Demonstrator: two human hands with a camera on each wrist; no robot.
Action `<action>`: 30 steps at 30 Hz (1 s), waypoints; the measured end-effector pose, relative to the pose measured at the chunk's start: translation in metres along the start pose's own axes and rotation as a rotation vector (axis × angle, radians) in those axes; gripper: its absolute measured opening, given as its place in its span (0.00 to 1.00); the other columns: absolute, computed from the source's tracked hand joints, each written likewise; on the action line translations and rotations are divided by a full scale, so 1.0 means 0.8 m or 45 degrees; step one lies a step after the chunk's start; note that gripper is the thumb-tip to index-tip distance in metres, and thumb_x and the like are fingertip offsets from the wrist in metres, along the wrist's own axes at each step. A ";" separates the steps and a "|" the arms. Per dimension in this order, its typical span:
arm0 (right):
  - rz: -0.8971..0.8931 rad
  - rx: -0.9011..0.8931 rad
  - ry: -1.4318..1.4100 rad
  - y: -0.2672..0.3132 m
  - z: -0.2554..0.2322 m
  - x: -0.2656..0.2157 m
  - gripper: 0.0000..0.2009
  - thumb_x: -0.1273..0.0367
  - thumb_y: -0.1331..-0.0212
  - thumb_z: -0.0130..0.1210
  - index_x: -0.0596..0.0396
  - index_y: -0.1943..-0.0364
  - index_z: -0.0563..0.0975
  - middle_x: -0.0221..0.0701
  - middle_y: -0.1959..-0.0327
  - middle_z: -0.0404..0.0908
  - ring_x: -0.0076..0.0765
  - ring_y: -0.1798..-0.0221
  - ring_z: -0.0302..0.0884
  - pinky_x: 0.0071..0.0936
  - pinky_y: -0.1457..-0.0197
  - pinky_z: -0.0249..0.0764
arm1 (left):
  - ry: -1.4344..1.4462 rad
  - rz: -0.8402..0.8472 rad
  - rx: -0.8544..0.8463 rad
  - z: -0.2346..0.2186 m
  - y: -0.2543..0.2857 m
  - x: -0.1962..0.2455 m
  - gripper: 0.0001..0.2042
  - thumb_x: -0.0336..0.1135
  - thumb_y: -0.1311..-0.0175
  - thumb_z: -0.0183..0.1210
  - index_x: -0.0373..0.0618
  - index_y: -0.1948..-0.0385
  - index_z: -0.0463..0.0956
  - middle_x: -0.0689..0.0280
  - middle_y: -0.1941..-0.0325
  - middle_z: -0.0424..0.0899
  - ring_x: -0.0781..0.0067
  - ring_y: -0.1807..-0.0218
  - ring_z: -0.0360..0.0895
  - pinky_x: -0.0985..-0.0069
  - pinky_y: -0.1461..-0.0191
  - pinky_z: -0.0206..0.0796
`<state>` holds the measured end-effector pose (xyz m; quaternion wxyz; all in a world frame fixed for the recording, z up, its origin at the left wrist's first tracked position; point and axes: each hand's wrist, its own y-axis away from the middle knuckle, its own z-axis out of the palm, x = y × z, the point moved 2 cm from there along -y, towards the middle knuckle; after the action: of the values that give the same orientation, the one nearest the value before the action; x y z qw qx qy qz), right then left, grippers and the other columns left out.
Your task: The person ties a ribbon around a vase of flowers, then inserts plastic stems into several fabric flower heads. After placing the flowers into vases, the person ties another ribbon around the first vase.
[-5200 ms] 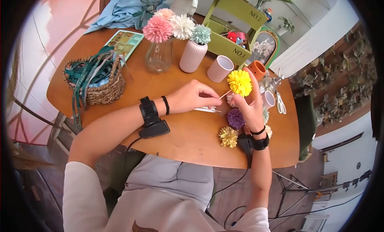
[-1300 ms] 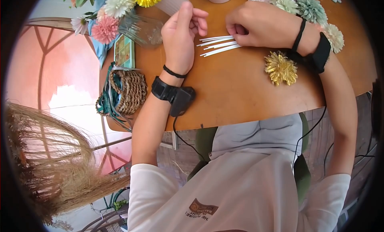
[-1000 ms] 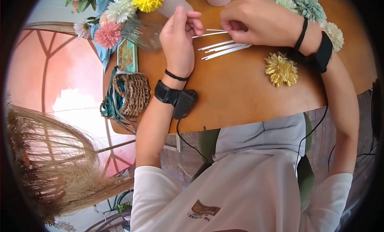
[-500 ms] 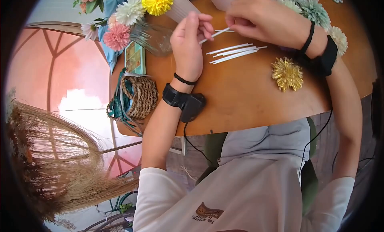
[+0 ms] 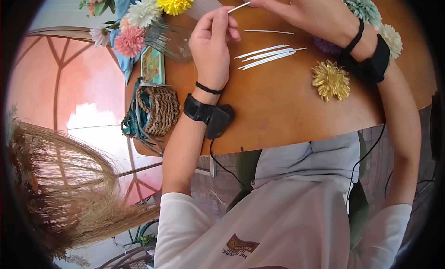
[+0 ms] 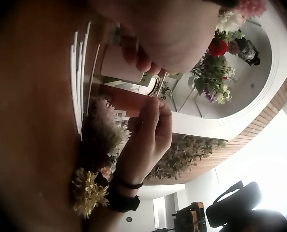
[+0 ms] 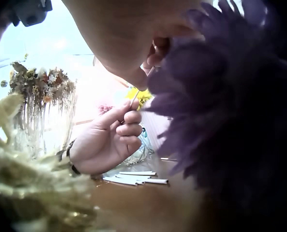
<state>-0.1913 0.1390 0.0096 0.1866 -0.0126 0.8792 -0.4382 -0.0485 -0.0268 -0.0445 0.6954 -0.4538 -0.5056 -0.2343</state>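
Observation:
Between my two hands runs a thin white stick (image 5: 239, 8), held up over the table's far side. My left hand (image 5: 212, 48) pinches one end with thumb and forefinger. The right hand (image 5: 308, 11) holds the stick farther along with its fingertips, partly cut off by the head view's top edge. Several white sticks (image 5: 266, 59) lie in a loose bundle on the table below, and a single stick (image 5: 269, 32) lies apart behind them. A gold flower head (image 5: 330, 80) rests near my right wrist; a purple flower head (image 7: 201, 96) looms close in the right wrist view.
Pink, white and yellow flowers (image 5: 175, 1) stand at the back left, by a glass vase (image 5: 178, 41). A woven basket (image 5: 161, 112) with ribbons is at the table's left end. Pale flower heads (image 5: 364, 11) lie at the right, beyond my forearm.
The yellow flower, earlier in my right hand, now stands at the back left. My right hand has picked a stick off the table and raised it; my left hand has taken its end.

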 end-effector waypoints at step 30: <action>0.330 0.143 -0.784 -0.006 -0.006 -0.006 0.12 0.67 0.26 0.51 0.61 0.61 0.81 0.25 0.74 0.80 0.18 0.70 0.76 0.19 0.65 0.72 | -1.015 0.420 -0.675 0.037 0.015 0.025 0.04 0.28 0.39 0.66 0.41 0.65 0.85 0.62 0.63 0.85 0.60 0.61 0.81 0.69 0.56 0.75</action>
<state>-0.1890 0.1407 0.0177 0.4979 -0.0223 0.7504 -0.4341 -0.0456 0.0072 -0.0289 0.3370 -0.7428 -0.5763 -0.0503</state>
